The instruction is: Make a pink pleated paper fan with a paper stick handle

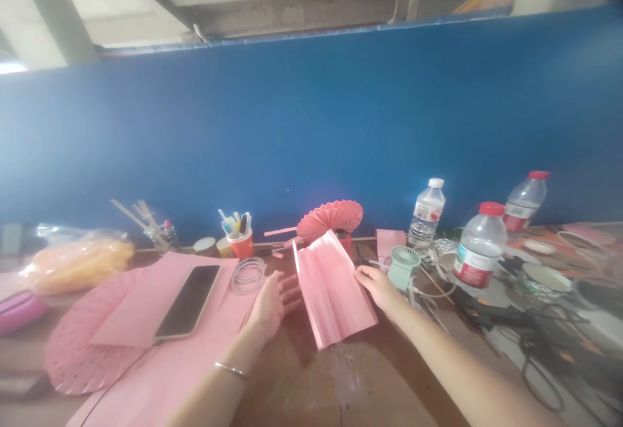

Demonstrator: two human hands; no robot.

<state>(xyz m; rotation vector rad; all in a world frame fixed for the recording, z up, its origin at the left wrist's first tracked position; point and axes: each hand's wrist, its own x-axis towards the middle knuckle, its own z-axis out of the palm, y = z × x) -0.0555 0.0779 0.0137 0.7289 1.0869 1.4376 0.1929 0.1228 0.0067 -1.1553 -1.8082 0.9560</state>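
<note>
A creased sheet of pink paper [333, 291] is held up over the brown table, its left edge folded. My right hand [377, 284] pinches its right edge between thumb and fingers. Beside the left edge, my left hand [277, 300] is open with its fingers spread; the fingertips reach to the paper's edge, and I cannot tell whether they touch it. Behind the sheet stands a pleated pink paper fan [328, 218]. Left of my left hand, a phone [187, 302] lies on more pink paper [141, 304], near a coiled clear tube or cable [248, 274].
A red cup of pens [241, 242] stands at the back. On the right are a small green fan [403, 265], water bottles [481, 245], bowls and tangled cables [540, 342]. A plastic bag of yellow material [78, 261] lies left. A blue partition [311, 122] rises behind.
</note>
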